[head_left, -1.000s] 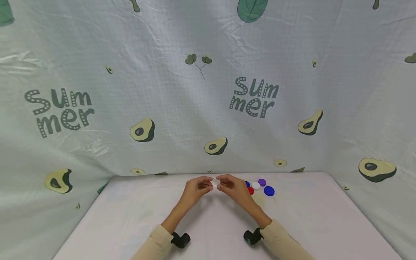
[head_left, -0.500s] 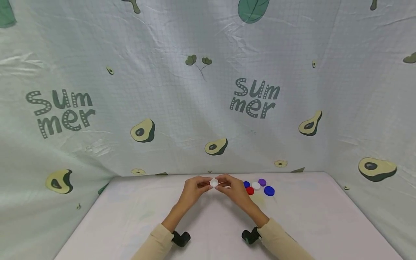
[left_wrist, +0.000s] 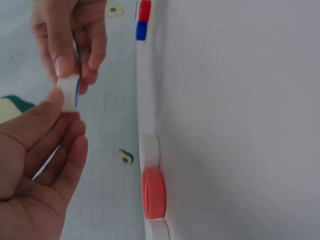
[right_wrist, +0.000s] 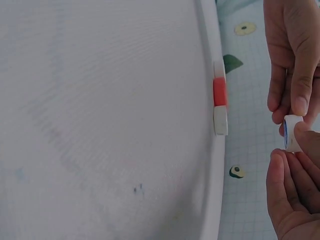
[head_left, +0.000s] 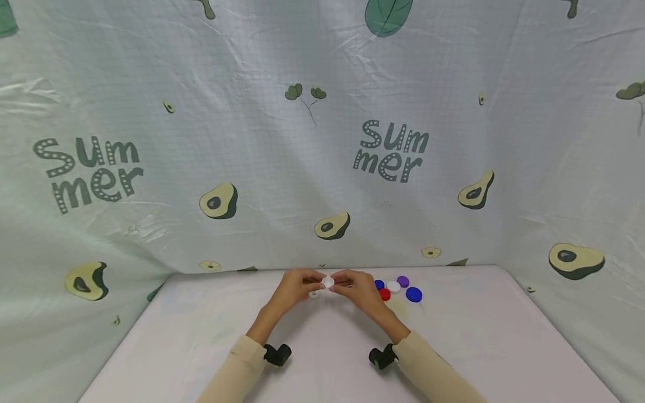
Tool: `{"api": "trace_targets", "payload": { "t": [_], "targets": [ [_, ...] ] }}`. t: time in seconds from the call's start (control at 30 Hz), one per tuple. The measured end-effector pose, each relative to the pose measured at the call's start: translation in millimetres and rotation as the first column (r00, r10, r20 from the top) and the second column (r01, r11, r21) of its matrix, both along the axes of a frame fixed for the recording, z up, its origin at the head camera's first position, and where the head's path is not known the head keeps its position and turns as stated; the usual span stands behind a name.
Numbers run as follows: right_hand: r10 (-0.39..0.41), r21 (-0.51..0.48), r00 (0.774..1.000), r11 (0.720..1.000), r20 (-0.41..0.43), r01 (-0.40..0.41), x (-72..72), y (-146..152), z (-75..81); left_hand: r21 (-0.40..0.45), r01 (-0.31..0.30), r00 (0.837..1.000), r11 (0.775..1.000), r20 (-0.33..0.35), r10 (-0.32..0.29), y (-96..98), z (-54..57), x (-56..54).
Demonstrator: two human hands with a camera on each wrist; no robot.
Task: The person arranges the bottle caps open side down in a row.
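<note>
A small white bottle cap (head_left: 328, 281) with blue inside is held up between both hands near the table's far edge. My left hand (head_left: 298, 288) pinches it from the left with thumb and fingers. From the opposite side my right hand (head_left: 355, 288) grips its rim the same way. In the left wrist view the cap (left_wrist: 69, 93) stands on edge, its blue inner side turned toward the table. Below the left fingers another white cap (head_left: 313, 294) lies on the table, partly covered. The left wrist view shows a coral-red cap (left_wrist: 154, 193) between two white ones on the table.
Right of the right hand lie a red cap (head_left: 385, 294), a white cap (head_left: 393, 286), a purple cap (head_left: 403, 281) and two blue caps, the larger blue cap (head_left: 414, 294) outermost. A printed curtain (head_left: 272, 168) hangs behind the white table (head_left: 322, 358).
Both hands have shifted slightly left with the cap, and the forearms sit a little farther forward. A white cap on the table now shows below the left fingers. The cap's visible face has turned.
</note>
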State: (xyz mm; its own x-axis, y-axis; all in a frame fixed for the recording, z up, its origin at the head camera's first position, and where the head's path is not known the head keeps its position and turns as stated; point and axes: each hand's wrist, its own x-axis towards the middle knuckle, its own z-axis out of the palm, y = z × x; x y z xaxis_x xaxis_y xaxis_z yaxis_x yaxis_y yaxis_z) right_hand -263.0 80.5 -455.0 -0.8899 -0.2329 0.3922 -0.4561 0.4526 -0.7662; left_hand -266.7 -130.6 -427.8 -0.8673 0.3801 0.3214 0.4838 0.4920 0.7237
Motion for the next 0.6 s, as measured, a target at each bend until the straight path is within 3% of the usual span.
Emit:
{"api": "trace_targets", "payload": {
  "t": [0.17, 0.3, 0.6],
  "targets": [
    [0.024, 0.026, 1.0, 0.999, -0.007, -0.024, -5.4, -3.5, 0.5, -0.076, 0.032, 0.999, 0.997, 0.029, -0.03, -8.0, 1.5, -9.0],
    [0.026, 0.045, 0.999, 0.999, 0.035, -0.027, -9.3, -6.9, 1.2, -0.081, 0.055, 0.997, 0.995, 0.064, -0.05, -10.5, -0.8, -15.3],
    [0.017, 0.088, 0.993, 0.996, 0.12, -0.027, -16.8, -12.8, 2.0, -0.101, 0.067, 0.997, 0.993, 0.044, -0.063, -11.1, -5.9, -22.9]
  ]
}}
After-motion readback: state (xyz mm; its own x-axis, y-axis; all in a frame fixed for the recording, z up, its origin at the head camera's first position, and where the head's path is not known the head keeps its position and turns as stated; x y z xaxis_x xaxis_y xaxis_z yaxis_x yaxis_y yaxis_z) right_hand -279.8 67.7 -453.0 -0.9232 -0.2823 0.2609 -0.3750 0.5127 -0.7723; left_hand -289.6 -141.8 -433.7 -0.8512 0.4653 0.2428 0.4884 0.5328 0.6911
